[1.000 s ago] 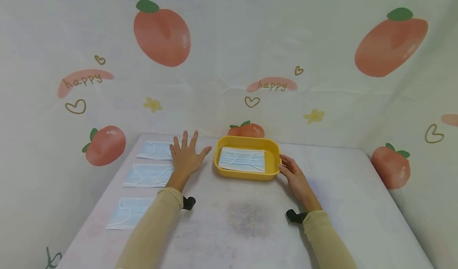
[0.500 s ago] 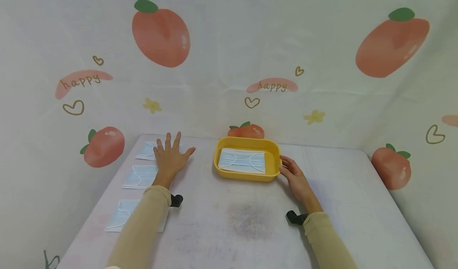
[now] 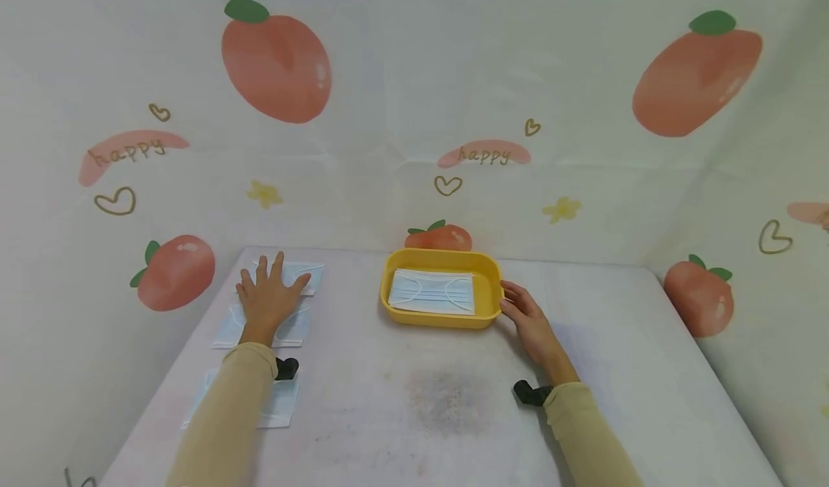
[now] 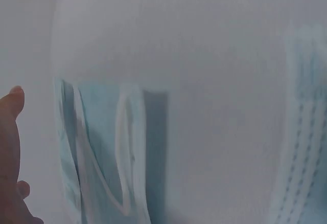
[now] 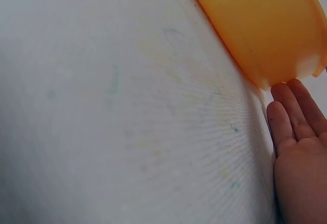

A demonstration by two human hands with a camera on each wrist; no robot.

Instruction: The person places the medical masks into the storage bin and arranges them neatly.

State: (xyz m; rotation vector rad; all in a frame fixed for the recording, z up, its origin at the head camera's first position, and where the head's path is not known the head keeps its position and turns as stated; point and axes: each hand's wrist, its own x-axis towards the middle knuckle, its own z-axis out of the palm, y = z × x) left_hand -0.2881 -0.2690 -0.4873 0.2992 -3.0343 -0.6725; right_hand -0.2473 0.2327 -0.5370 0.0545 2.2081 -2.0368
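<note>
My left hand (image 3: 268, 300) is over the far left of the table, fingers spread. It covers part of a far blue face mask (image 3: 312, 277) and part of a middle mask (image 3: 294, 326). A near mask (image 3: 278, 404) lies partly under the left sleeve. In the left wrist view, a mask (image 4: 102, 142) with white ear loops lies beside the fingers. My right hand (image 3: 532, 325) touches the right end of a yellow tray (image 3: 440, 320); in the right wrist view its fingers (image 5: 288, 106) lie fairly straight against the tray's wall. A blue pleated mask (image 3: 432, 291) lies inside the tray.
The white table (image 3: 363, 415) has a greyish stain in front of the tray. Behind it hangs a white cloth (image 3: 382, 113) printed with red fruit and hearts. A black wrist camera (image 3: 286, 368) is on the left wrist, another (image 3: 532, 393) on the right.
My left hand has moved left and slightly nearer, from beside the masks to over the far ones. The right hand stays at the tray. The head view has shifted slightly.
</note>
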